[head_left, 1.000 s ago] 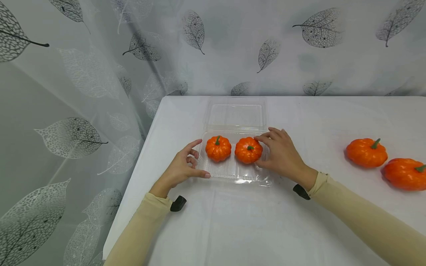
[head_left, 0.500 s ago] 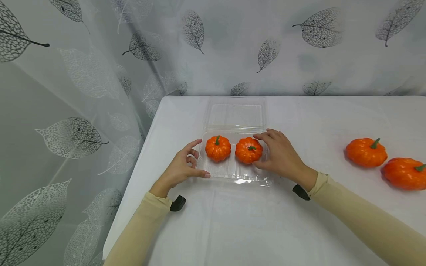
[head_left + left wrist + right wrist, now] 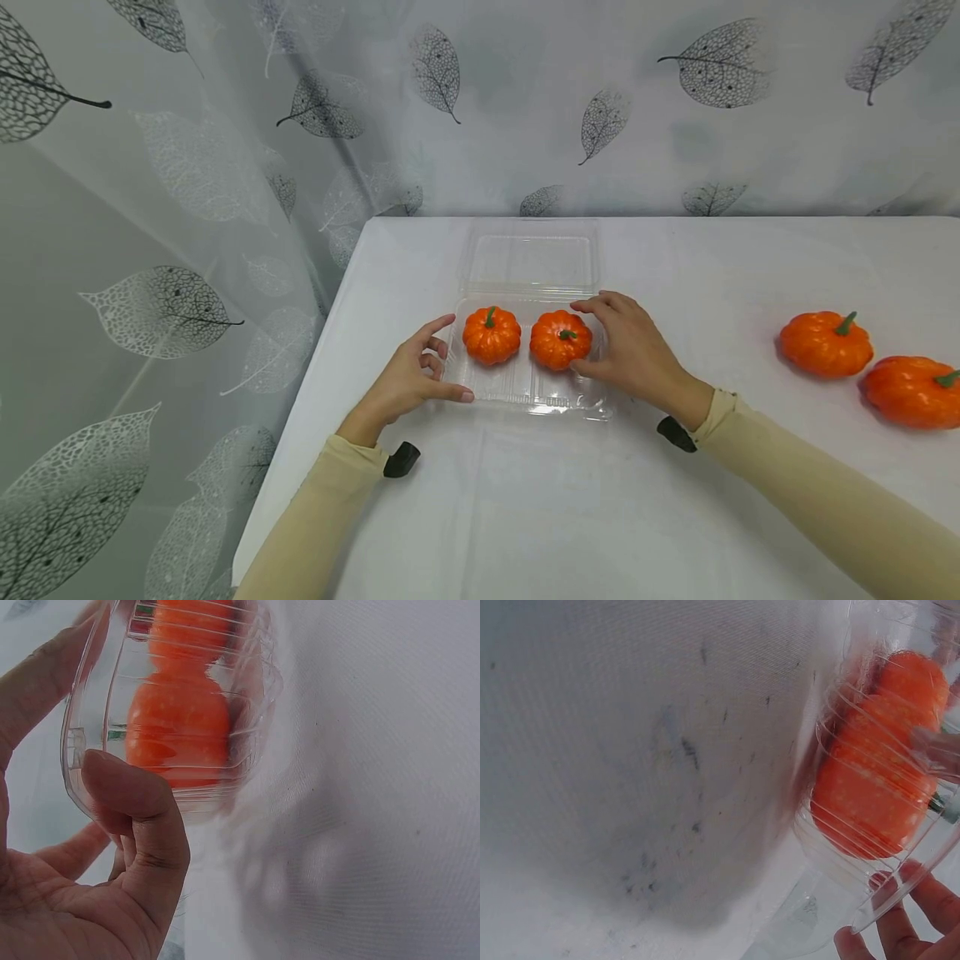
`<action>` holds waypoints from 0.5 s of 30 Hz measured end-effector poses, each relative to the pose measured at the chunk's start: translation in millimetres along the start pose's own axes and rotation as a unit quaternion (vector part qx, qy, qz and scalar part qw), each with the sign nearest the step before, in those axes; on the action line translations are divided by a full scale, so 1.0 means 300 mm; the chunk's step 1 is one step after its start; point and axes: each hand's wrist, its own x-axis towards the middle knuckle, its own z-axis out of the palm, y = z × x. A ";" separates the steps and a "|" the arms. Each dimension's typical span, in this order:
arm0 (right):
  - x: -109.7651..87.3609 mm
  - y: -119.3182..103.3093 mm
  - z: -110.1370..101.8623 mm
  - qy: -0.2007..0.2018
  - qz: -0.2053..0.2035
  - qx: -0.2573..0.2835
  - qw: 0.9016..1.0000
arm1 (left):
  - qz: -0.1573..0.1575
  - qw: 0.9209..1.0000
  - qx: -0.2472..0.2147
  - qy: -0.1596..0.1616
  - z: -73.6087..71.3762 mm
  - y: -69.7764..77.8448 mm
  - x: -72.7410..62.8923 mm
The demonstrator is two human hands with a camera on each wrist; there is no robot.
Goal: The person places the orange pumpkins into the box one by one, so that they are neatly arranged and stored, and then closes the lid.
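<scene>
Two small orange toy pumpkins sit side by side in the base of a clear hinged plastic container (image 3: 495, 392), whose lid lies folded back. My left hand (image 3: 401, 379) holds the container's left end, its thumb (image 3: 124, 784) at the near corner and its fingers round the side. My right hand (image 3: 633, 350) pinches the right pumpkin (image 3: 560, 340), thumb on its near side and index finger on its far side. In the right wrist view, other fingers (image 3: 896, 922) stand by the container's rim. The left pumpkin (image 3: 491, 336) stands beside it, its green stem upward.
Two more orange pumpkins, a nearer one (image 3: 915, 393) and a farther one (image 3: 827, 344), lie on the white-covered table (image 3: 600, 517) at the right. A leaf-patterned curtain (image 3: 510, 100) hangs behind the table and along its left side.
The right pumpkin has turned slightly, and my right hand's fingertips have shifted a little on it. My left hand and the container have stayed put.
</scene>
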 end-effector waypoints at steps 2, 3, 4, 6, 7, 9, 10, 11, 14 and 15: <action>-0.002 0.001 -0.001 -0.005 0.006 0.006 1.000 | 0.000 1.000 0.000 0.000 0.001 -0.002 0.000; -0.004 0.001 -0.003 -0.009 0.010 0.011 1.000 | 0.000 1.000 0.000 -0.001 0.001 -0.003 0.000; -0.007 0.001 -0.005 -0.012 0.015 0.017 1.000 | 0.001 1.000 -0.001 -0.001 0.001 -0.003 0.000; -0.016 0.001 -0.014 -0.015 0.020 0.030 0.999 | 0.002 1.000 -0.003 -0.002 0.001 -0.004 0.000; -0.022 0.001 -0.020 -0.014 0.022 0.038 0.999 | 0.003 1.000 -0.004 -0.002 0.001 -0.005 0.000; -0.035 0.000 -0.033 -0.004 0.021 0.057 0.998 | 0.004 1.000 -0.005 -0.003 0.000 -0.006 0.000; -0.042 0.000 -0.040 0.005 0.019 0.064 0.998 | 0.005 1.000 -0.006 -0.004 -0.001 -0.006 0.000; -0.049 0.002 -0.048 0.016 0.014 0.071 0.997 | 0.005 1.000 -0.005 -0.004 -0.001 -0.006 0.000; -0.070 0.012 -0.073 0.057 -0.001 0.087 0.995 | 0.007 1.000 -0.003 -0.004 -0.003 -0.006 0.000; -0.076 0.018 -0.081 0.070 -0.007 0.088 0.994 | 0.007 1.000 -0.003 -0.004 -0.004 -0.006 0.000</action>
